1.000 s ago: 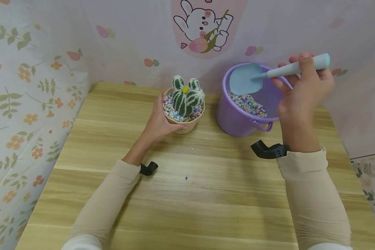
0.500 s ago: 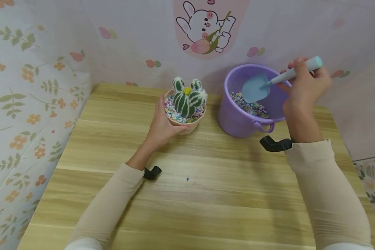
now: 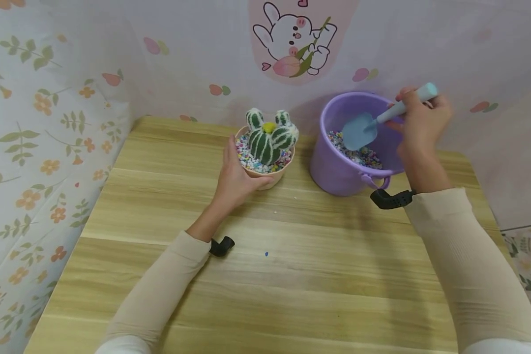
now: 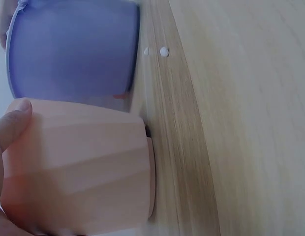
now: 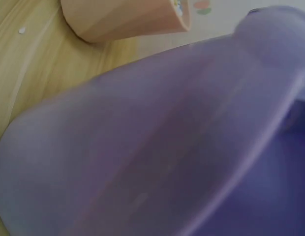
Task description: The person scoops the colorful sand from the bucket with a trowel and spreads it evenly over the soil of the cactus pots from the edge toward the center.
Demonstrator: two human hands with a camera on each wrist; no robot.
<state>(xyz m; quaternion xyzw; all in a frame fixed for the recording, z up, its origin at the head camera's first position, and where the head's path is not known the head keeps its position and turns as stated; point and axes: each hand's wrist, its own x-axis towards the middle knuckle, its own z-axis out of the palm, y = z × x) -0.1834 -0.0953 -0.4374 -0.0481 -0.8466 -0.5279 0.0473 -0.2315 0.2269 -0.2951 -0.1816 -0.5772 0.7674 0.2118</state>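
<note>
My left hand (image 3: 236, 182) grips a peach flower pot (image 3: 270, 181) from its left side, with the thumb along the front below the rim. A green and white striped toy cactus (image 3: 265, 145) with a yellow tuft stands in the pot among colourful pebbles (image 3: 248, 160). In the left wrist view the thumb (image 4: 17, 120) lies on the pot wall. My right hand (image 3: 425, 123) holds a light blue toy shovel (image 3: 360, 132) by its handle. The blade is inside the purple bucket (image 3: 336, 172), low over the pebbles (image 3: 367, 157); whether it touches them I cannot tell.
The bucket stands right of the pot on a wooden table (image 3: 292, 295), close to the patterned cloth (image 3: 181, 59) at the back. A small blue pebble (image 3: 266, 254) and a few pale ones lie loose on the table. The bucket wall fills most of the right wrist view.
My right hand has moved left and slightly down, and the shovel blade has sunk deeper into the bucket. The left hand keeps its hold on the pot.
</note>
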